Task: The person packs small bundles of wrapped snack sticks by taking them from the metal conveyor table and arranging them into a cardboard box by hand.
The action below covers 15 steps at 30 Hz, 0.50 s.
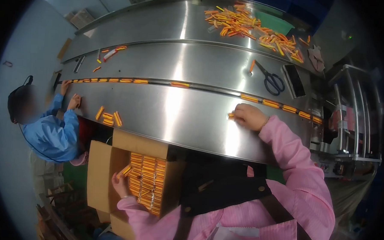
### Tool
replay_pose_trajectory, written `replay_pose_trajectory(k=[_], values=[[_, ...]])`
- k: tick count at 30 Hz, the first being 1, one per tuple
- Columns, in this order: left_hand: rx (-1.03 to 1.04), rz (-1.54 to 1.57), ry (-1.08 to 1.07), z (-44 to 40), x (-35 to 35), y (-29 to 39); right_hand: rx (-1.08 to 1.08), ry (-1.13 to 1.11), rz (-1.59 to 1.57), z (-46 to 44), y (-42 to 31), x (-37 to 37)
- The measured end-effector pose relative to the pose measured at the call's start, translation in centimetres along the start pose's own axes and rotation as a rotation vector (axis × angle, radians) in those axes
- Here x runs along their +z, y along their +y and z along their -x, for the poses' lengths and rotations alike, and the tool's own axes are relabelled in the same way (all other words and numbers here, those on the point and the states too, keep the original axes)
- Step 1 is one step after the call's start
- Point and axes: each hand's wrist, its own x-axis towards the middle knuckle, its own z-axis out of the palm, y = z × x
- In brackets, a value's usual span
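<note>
My left hand (119, 185) is closed on a small bundle of orange-and-yellow sticks (124, 171) at the left side of an open cardboard box (99, 176). Rows of similar stick packs (146, 180) fill the box. Over the steel table (200, 120), my right hand (250, 117) pinches a short orange-and-yellow stick pack (231, 116); my fingers cover part of it. Just beyond that hand, a narrow conveyor track (210, 92) carries a line of stick packs (272, 103).
A co-worker in blue (50, 131) reaches to the track's left end. Several packs (108, 117) lie near the table edge. Scissors (271, 80), a phone (293, 80), a pile of loose sticks (235, 22) and a green tray (275, 24) are farther back. A machine (351, 114) stands right.
</note>
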Motion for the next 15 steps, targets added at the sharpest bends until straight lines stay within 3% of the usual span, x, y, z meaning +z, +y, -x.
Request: replay_pose_trajectory(k=[2,5,10,13,15], values=[[-0.007,0.058,-0.026,1.9,1.1,0.7,0.048,0.005,0.089,0.2,0.1,0.1],[0.007,0.099,-0.089,5.8,3.8,2.8,0.168,0.202,0.248,-0.7,-0.2,-1.4],[-0.049,0.202,-0.223,9.9,9.2,4.3,0.254,0.079,0.421,-0.7,2.2,-2.5],[-0.078,0.12,-0.308,12.4,12.3,6.7,0.168,0.329,0.19,0.1,-2.6,-2.2],[-0.084,-0.009,-0.444,13.2,14.5,5.8,0.002,0.166,-0.174,-0.5,-8.4,-2.1]])
